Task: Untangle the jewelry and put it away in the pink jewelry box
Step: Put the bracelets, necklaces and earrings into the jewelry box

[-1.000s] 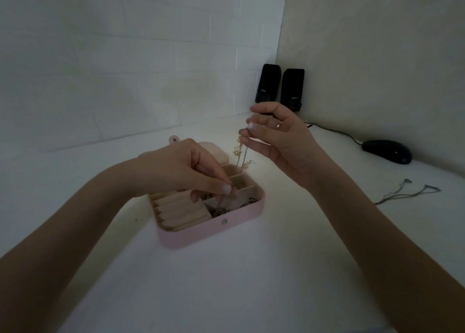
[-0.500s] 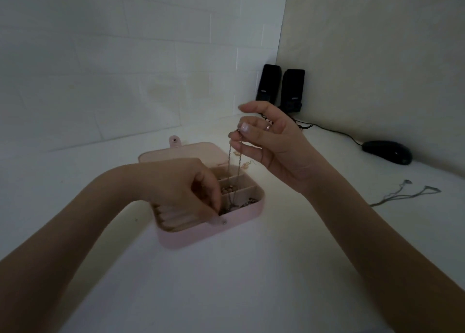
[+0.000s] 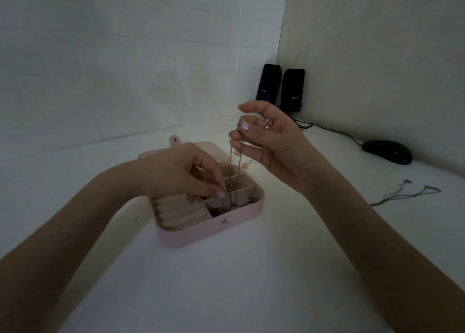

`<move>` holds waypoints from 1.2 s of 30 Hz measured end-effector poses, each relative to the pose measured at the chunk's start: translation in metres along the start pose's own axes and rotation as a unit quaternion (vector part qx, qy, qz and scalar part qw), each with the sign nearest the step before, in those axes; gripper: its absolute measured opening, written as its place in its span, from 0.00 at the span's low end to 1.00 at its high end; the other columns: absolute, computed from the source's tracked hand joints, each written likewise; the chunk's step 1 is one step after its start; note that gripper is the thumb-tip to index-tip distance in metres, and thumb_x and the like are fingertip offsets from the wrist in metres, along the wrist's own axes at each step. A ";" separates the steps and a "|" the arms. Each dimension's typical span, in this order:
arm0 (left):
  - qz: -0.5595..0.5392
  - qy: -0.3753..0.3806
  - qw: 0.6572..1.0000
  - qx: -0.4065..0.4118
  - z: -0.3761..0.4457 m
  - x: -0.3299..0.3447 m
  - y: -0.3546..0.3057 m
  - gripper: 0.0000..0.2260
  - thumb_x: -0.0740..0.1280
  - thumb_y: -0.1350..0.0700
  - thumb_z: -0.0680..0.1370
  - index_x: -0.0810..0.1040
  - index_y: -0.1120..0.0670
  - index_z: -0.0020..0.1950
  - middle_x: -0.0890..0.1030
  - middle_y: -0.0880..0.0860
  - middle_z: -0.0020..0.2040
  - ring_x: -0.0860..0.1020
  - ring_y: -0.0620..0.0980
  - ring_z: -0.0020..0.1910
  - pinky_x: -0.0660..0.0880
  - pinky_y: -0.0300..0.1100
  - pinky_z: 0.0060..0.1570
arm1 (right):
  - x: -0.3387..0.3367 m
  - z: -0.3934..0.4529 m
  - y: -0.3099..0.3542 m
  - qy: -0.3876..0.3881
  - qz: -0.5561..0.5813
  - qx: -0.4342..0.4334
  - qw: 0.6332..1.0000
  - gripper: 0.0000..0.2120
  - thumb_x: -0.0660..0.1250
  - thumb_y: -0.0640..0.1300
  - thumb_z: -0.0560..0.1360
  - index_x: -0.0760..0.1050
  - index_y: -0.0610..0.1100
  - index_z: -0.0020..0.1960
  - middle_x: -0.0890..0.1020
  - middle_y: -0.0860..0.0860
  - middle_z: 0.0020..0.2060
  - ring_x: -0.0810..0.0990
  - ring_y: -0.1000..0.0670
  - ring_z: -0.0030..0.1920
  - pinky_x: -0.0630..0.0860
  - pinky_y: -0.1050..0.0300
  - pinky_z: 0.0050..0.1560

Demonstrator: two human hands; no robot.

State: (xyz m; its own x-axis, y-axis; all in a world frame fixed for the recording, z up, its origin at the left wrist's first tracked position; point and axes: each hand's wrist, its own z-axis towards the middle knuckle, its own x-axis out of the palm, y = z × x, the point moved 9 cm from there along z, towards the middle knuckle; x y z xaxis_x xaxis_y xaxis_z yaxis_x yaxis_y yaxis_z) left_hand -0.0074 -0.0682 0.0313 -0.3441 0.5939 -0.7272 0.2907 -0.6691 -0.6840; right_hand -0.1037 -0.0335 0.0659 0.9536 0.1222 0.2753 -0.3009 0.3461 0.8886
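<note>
My right hand (image 3: 274, 143) hangs above the far right corner of the pink jewelry box (image 3: 201, 206). Thumb and middle fingers pinch the top of the chain (image 3: 235, 166); index finger and little finger are spread and free. The chain drops as two strands, close together, down into the box.

My left hand (image 3: 181, 174) is over the middle of the box, fingertips pointed down and pressed together at the lower end of the chain, over the front right compartment. It looks like a pinch on the strands, but the light is poor and I cannot tell for sure that the tips close on the metal.

In that front compartment lies a dark heap of other jewelry (image 3: 226, 208), touching or just under the chain's end. Ring rolls fill the left half of the box. The lid lies open behind it.

Risks, as I judge them:
- Lowering the chain onto the heap could snag it there and undo the untangling. Cause: both strands fed into an already filled compartment.
- The two strands hang so near each other that a turn of my right wrist could twist them together.
- If the right pinch slips, the chain falls in a pile.
- A pull with my left hand could drag the light box across the table (image 3: 226, 282).

Right of the box, well apart, more thin chains (image 3: 407, 194) lie on the table, not yet put away. Small pale earrings (image 3: 245, 165) lie just behind the box. Beyond them, in the corner: two black speakers (image 3: 280, 88) and a mouse (image 3: 387, 151).
</note>
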 end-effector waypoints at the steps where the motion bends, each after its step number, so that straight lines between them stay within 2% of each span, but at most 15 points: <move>1: -0.005 -0.017 1.000 -0.004 0.000 -0.003 -0.001 0.01 0.75 0.55 0.68 0.84 0.50 0.39 0.83 0.54 0.34 0.76 0.48 0.27 0.72 0.31 0.29 | 0.001 0.000 0.000 0.004 0.001 0.000 1.000 0.11 0.65 0.32 0.70 0.74 0.41 0.51 0.79 0.49 0.36 0.83 0.51 0.39 0.80 0.59 0.44; 3: -0.010 -0.056 0.998 -0.006 0.000 -0.010 -0.001 0.06 0.77 0.54 0.65 0.82 0.51 0.38 0.82 0.48 0.33 0.75 0.45 0.25 0.72 0.32 0.28 | 0.003 -0.001 0.001 0.014 0.000 0.000 1.000 0.11 0.65 0.33 0.69 0.74 0.41 0.51 0.79 0.49 0.36 0.83 0.52 0.40 0.80 0.59 0.44; 5: -0.015 -0.099 0.995 0.000 -0.001 -0.017 -0.004 0.13 0.78 0.51 0.61 0.78 0.51 0.41 0.82 0.42 0.37 0.77 0.44 0.30 0.76 0.35 0.33 | 0.005 -0.001 0.000 0.025 -0.006 0.002 1.000 0.11 0.66 0.34 0.69 0.74 0.41 0.51 0.80 0.49 0.35 0.82 0.52 0.40 0.80 0.59 0.44; 7: -0.059 -0.087 0.994 0.013 -0.001 -0.013 -0.006 0.21 0.77 0.50 0.59 0.76 0.52 0.48 0.83 0.42 0.42 0.79 0.45 0.37 0.78 0.39 0.41 | 0.007 -0.001 -0.001 0.036 -0.016 0.003 0.999 0.11 0.66 0.34 0.69 0.74 0.42 0.50 0.80 0.50 0.35 0.82 0.52 0.40 0.81 0.57 0.46; 9: -0.096 -0.059 0.993 0.022 -0.001 -0.004 -0.010 0.24 0.76 0.51 0.60 0.74 0.53 0.52 0.84 0.45 0.40 0.79 0.46 0.40 0.77 0.40 0.45 | 0.007 -0.001 -0.002 0.044 -0.032 0.003 0.999 0.10 0.66 0.35 0.69 0.75 0.42 0.50 0.80 0.50 0.36 0.81 0.51 0.39 0.81 0.56 0.47; 12: -0.130 -0.064 0.989 0.018 -0.003 -0.009 -0.012 0.19 0.76 0.55 0.62 0.75 0.54 0.50 0.83 0.49 0.36 0.78 0.48 0.38 0.76 0.38 0.42 | 0.002 -0.002 0.001 0.045 -0.116 0.003 0.992 0.09 0.66 0.35 0.71 0.75 0.44 0.49 0.78 0.51 0.36 0.78 0.53 0.36 0.80 0.57 0.42; 15: -0.128 -0.080 0.988 0.009 -0.003 -0.017 -0.010 0.12 0.76 0.62 0.67 0.78 0.54 0.47 0.81 0.48 0.32 0.74 0.48 0.36 0.73 0.34 0.38 | -0.009 -0.003 0.004 0.042 -0.209 0.019 0.977 0.09 0.67 0.33 0.72 0.76 0.45 0.49 0.78 0.53 0.35 0.76 0.54 0.35 0.79 0.57 0.42; 18: -0.097 -0.091 0.991 -0.002 -0.001 -0.014 -0.005 0.13 0.76 0.59 0.67 0.79 0.51 0.49 0.83 0.49 0.39 0.80 0.49 0.43 0.75 0.35 0.45 | -0.009 -0.003 0.005 0.052 -0.161 0.021 0.985 0.10 0.66 0.33 0.71 0.76 0.43 0.50 0.78 0.51 0.36 0.77 0.53 0.35 0.79 0.59 0.41; 20: -0.091 -0.063 0.994 -0.003 0.000 -0.002 -0.008 0.15 0.76 0.59 0.68 0.80 0.51 0.53 0.84 0.50 0.46 0.81 0.46 0.48 0.76 0.33 0.47 | -0.002 -0.004 0.005 0.073 -0.116 0.015 0.990 0.10 0.66 0.32 0.71 0.77 0.43 0.49 0.78 0.50 0.37 0.79 0.52 0.36 0.80 0.58 0.43; 23: -0.121 -0.035 0.992 0.007 0.000 0.012 -0.018 0.12 0.72 0.62 0.71 0.80 0.54 0.54 0.85 0.48 0.48 0.82 0.40 0.49 0.73 0.25 0.46 | 0.005 -0.004 0.003 0.094 -0.095 0.010 0.991 0.10 0.65 0.32 0.72 0.78 0.44 0.48 0.79 0.50 0.37 0.81 0.51 0.40 0.80 0.57 0.46; 25: -0.143 -0.028 0.989 0.023 0.001 0.016 -0.023 0.10 0.70 0.59 0.71 0.81 0.54 0.52 0.85 0.50 0.48 0.82 0.44 0.50 0.74 0.28 0.48 | 0.003 -0.004 0.001 0.087 -0.098 0.015 0.991 0.09 0.65 0.33 0.72 0.77 0.44 0.49 0.79 0.50 0.38 0.81 0.51 0.40 0.80 0.58 0.46; 27: -0.155 -0.031 0.987 0.026 0.000 0.013 -0.024 0.08 0.69 0.56 0.70 0.82 0.54 0.47 0.86 0.52 0.44 0.83 0.47 0.45 0.77 0.32 0.46 | 0.000 -0.003 -0.001 0.081 -0.110 0.022 0.990 0.09 0.66 0.34 0.70 0.77 0.43 0.49 0.79 0.50 0.37 0.80 0.52 0.39 0.80 0.59 0.44; 30: -0.139 -0.063 0.988 0.008 -0.005 -0.005 -0.020 0.04 0.72 0.54 0.67 0.84 0.53 0.39 0.85 0.51 0.36 0.82 0.44 0.35 0.75 0.30 0.36 | -0.006 -0.004 -0.001 0.080 -0.177 0.026 0.981 0.08 0.68 0.35 0.71 0.77 0.45 0.48 0.79 0.52 0.35 0.78 0.53 0.35 0.77 0.61 0.37; 33: -0.060 -0.070 0.995 0.022 -0.010 -0.017 -0.024 0.03 0.74 0.55 0.66 0.85 0.52 0.37 0.84 0.47 0.32 0.79 0.39 0.30 0.71 0.26 0.32 | -0.012 -0.004 -0.007 0.103 -0.332 0.045 0.937 0.08 0.70 0.35 0.71 0.78 0.47 0.46 0.79 0.54 0.34 0.73 0.55 0.32 0.68 0.60 0.33; 36: 0.016 -0.035 0.999 0.023 -0.010 -0.010 -0.022 0.02 0.75 0.55 0.67 0.85 0.49 0.38 0.83 0.43 0.31 0.77 0.36 0.29 0.70 0.26 0.33 | -0.013 -0.008 -0.023 0.146 -0.385 0.110 0.904 0.10 0.71 0.34 0.70 0.79 0.45 0.48 0.79 0.51 0.39 0.72 0.55 0.35 0.67 0.60 0.36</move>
State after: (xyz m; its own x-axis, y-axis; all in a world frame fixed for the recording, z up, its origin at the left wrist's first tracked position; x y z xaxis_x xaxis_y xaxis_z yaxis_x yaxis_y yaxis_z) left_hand -0.0019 -0.0545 0.0531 -0.3967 0.5402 -0.7421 0.2619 -0.7083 -0.6556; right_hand -0.1095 -0.0353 0.0392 0.8251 0.1751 -0.5371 0.4922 0.2437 0.8356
